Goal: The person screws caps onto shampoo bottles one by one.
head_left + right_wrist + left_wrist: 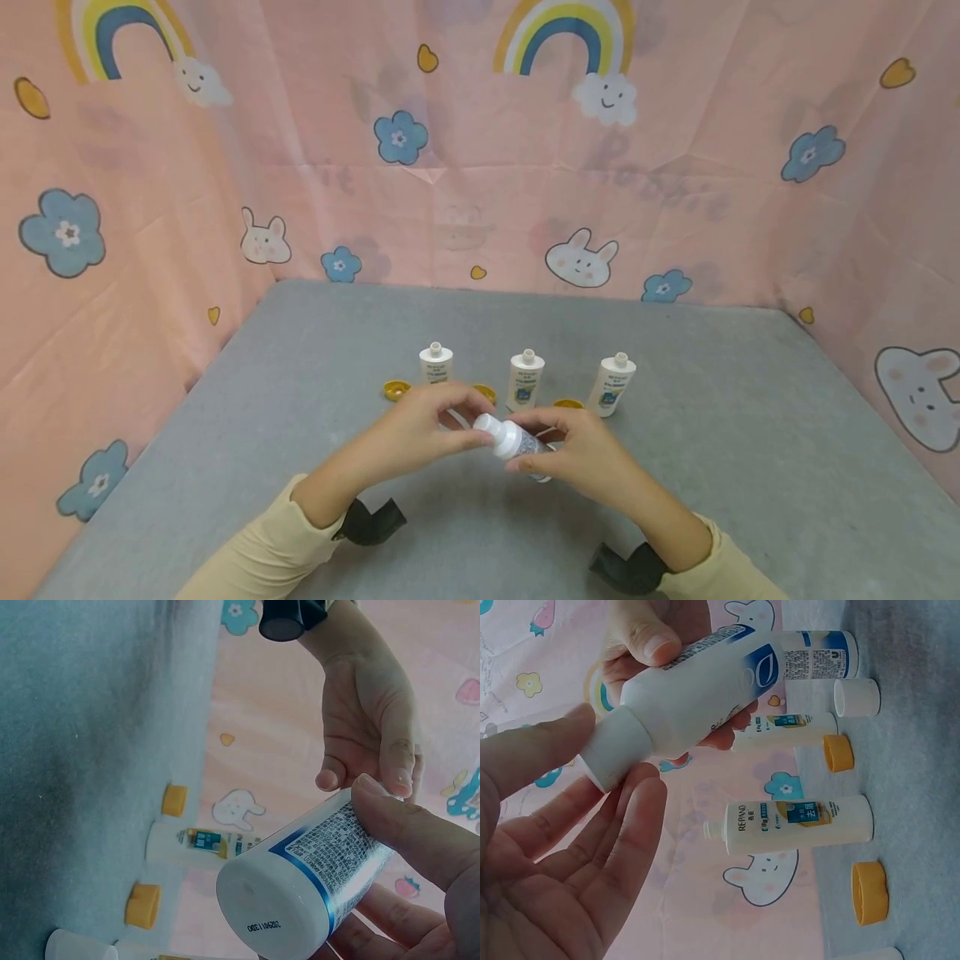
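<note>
Both hands hold one white bottle (533, 454), tilted, its printed label and blue band showing in the wrist views. My left hand (427, 425) pinches its white cap (616, 748) between thumb and fingers. Round the bottle's body curls my right hand (588, 454), thumb (397, 817) on the label. The cap sits against the bottle's neck; whether it is loose I cannot tell. Behind the hands stand a left bottle (436, 364), a middle bottle (526, 382) and a right bottle (612, 387), all upright with bare necks.
Yellow caps lie by the standing bottles: one at left (396, 390), one in the middle (486, 392), one at right (568, 404). In the left wrist view a loose white cap (857, 697) lies on the grey tabletop (360, 325). Patterned pink cloth (480, 200) walls the table.
</note>
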The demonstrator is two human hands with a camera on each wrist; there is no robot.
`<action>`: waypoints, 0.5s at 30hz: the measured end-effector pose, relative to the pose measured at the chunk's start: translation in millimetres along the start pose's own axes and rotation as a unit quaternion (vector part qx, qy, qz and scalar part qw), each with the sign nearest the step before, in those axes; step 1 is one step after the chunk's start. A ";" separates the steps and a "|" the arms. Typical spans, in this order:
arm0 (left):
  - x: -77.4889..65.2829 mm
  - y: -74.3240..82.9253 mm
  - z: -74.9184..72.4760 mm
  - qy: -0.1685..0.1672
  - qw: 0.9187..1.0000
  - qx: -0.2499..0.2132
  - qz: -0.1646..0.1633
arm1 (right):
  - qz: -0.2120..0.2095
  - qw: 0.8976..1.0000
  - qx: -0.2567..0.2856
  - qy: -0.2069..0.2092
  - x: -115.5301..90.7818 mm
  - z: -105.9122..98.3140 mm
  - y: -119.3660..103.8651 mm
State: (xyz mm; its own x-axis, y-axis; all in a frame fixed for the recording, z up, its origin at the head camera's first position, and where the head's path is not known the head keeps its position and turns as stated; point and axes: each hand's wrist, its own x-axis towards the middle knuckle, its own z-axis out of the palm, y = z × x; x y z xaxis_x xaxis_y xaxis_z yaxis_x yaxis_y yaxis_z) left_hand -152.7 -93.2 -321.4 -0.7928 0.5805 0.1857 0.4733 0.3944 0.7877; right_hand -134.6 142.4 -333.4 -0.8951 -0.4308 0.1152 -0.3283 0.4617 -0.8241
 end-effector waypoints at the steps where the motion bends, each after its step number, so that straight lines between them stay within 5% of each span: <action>1: -0.1 0.0 -0.3 -0.002 1.000 0.003 0.005 | 0.001 1.000 0.000 -0.001 0.0 0.0 -0.1; 8: -1.0 1.4 -2.1 -0.014 0.999 0.009 0.027 | 0.002 1.000 -0.004 0.001 -0.1 0.2 0.4; 15: 0.9 1.7 -1.4 0.015 0.997 -0.036 -0.063 | -0.009 1.000 -0.006 0.006 0.3 0.3 0.7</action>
State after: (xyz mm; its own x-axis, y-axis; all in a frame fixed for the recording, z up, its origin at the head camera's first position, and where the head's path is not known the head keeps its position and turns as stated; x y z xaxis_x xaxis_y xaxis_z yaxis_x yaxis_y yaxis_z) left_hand -153.1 -93.0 -319.1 -0.8562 0.5071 0.0991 0.3410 0.4104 0.8457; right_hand -135.1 142.4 -334.2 -0.8921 -0.4306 0.1370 -0.3487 0.4633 -0.8147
